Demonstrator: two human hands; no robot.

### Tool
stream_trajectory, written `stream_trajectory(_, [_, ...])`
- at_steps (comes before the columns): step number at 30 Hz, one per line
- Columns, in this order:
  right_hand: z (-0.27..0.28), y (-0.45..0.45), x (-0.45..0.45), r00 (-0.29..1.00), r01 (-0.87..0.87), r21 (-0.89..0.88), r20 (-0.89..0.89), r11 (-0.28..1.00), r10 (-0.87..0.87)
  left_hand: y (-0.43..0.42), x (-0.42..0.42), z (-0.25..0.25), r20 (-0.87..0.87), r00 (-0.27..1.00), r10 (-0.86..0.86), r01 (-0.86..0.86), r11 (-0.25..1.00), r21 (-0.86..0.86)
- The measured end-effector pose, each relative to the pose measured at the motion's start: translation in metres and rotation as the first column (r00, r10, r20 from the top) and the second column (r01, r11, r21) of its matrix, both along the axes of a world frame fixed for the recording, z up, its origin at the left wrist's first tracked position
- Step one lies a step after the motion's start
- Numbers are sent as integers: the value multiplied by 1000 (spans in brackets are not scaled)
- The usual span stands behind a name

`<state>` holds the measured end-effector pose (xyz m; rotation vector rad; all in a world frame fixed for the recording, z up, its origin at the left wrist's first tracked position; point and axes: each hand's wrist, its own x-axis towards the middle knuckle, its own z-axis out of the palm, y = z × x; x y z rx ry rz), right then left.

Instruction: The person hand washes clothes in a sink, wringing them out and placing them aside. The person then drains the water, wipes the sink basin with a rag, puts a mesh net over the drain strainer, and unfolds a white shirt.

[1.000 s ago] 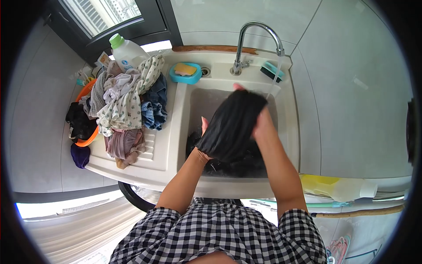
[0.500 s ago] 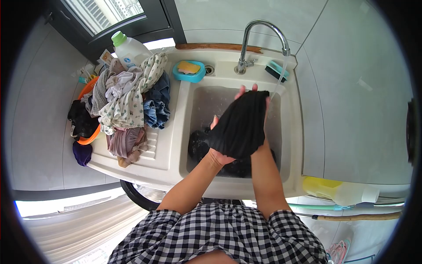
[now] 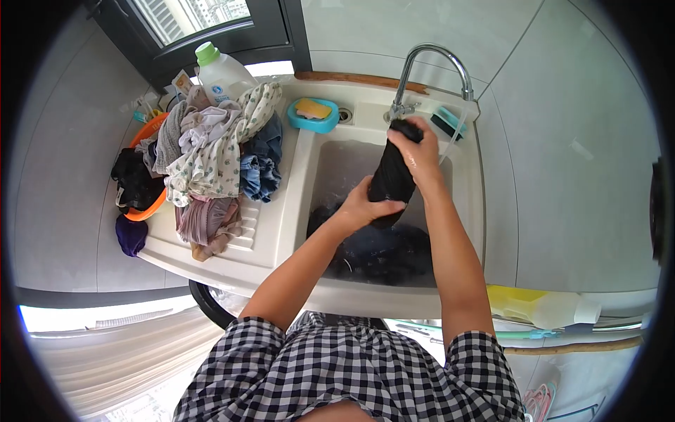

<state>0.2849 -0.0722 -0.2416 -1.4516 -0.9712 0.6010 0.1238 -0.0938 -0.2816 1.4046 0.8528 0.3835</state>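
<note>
A black cloth garment (image 3: pixel 392 176), bunched into a long roll, is held between my two hands above the sink (image 3: pixel 301 211). My left hand (image 3: pixel 365 205) wraps its lower end, thumb lying across the front. Round the upper end, close to the faucet (image 3: pixel 436 50), my right hand (image 3: pixel 420 151) is closed. What kind of garment it is I cannot tell. Dark fabric (image 3: pixel 383 257) lies in cloudy water below my hands. A thin stream of water falls just right of my right hand.
Left of the basin is a heap of clothes (image 3: pixel 204 169) over an orange basin (image 3: pixel 144 207), with a detergent bottle (image 3: pixel 223 74) behind. A blue soap dish (image 3: pixel 313 124) holds a yellow bar or sponge. The scrub brush (image 3: pixel 447 124) rests at the back right corner.
The black garment, spread open over both hands before, is now gathered into a narrow roll. My right hand has moved up to its far end, and both hands have closed around it.
</note>
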Motion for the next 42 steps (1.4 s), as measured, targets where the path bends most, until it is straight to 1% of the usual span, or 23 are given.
stream_trajectory(2, [28,-12,-14,975,-14,247,-211,969,68,-4,-18,-4,305,951,53,98,883,-458])
stream_trajectory(3, [34,-19,-19,999,-11,297,-47,955,26,-2,-25,-11,440,898,-4,320,691,-649])
stream_trajectory(5, [43,-28,-26,957,-43,403,281,914,-79,0,-23,-9,570,782,253,315,629,-711])
stream_trajectory(6, [41,-35,-30,950,-64,393,306,917,-65,3,-20,-2,611,699,371,323,599,-733])
stream_trajectory(7, [37,-44,-31,944,-43,401,315,915,-94,1,-16,5,551,655,517,95,668,-738])
stream_trajectory(8, [29,-52,-30,937,-26,410,327,912,-120,5,-17,9,541,645,539,-22,721,-693])
stream_trajectory(10, [3,-63,-31,977,141,330,-197,933,-78,17,-20,14,522,621,585,-258,781,-569])
stream_trajectory(13, [-26,-70,-29,559,98,112,-828,989,39,25,-15,34,518,731,443,-413,893,-180])
stream_trajectory(14, [-36,-71,-29,326,21,62,-944,998,52,25,-12,40,483,793,372,-426,905,3])
stream_trajectory(16, [-64,-66,-22,209,-187,96,-969,978,135,20,-6,54,438,889,134,-358,800,482])
stream_trajectory(18, [-78,-62,-12,100,-384,240,-949,892,298,8,-3,72,312,949,-48,-213,632,745])
stream_trajectory(19, [-81,-64,-11,223,-432,339,-858,835,463,1,0,79,256,957,-134,-128,598,791])
stream_trajectory(21, [-63,-73,-19,577,-417,165,-712,894,400,-16,5,79,184,944,-274,-27,493,870])
stream_trajectory(23, [-45,-66,-10,672,-550,-67,-627,833,394,-31,8,76,140,895,-423,32,374,927])
stream_trajectory(25, [-8,-55,-6,537,-753,-265,-776,603,330,-46,8,70,53,849,-526,111,276,955])
stream_trajectory(28, [-21,-48,-10,572,-814,-412,-451,409,685,-63,13,46,-124,793,-596,230,105,968])
stream_trajectory(30, [-23,-53,-27,590,-730,-534,-176,427,788,-82,12,23,-269,752,-601,300,-51,953])
stream_trajectory(33, [-53,-62,-44,490,-579,-656,194,484,850,-95,12,-13,-373,687,-624,424,-72,903])
stream_trajectory(35, [-70,-71,-58,486,-439,-716,319,543,814,-99,4,-30,-357,667,-654,435,-47,899])
stream_trajectory(36, [-77,-69,-58,589,-516,-650,205,559,782,-94,-3,-27,-356,662,-659,443,-38,896])
stream_trajectory(38, [-88,-64,-51,702,-647,-484,-76,589,708,-79,-27,-12,-135,755,-642,346,215,913])
stream_trajectory(40, [-70,-59,-56,733,-659,-394,-526,641,430,-54,-62,22,74,854,-515,237,513,825])
stream_trajectory(42, [-70,-62,-75,388,-603,-100,-903,791,182,-13,-97,49,281,934,-222,-30,733,680])
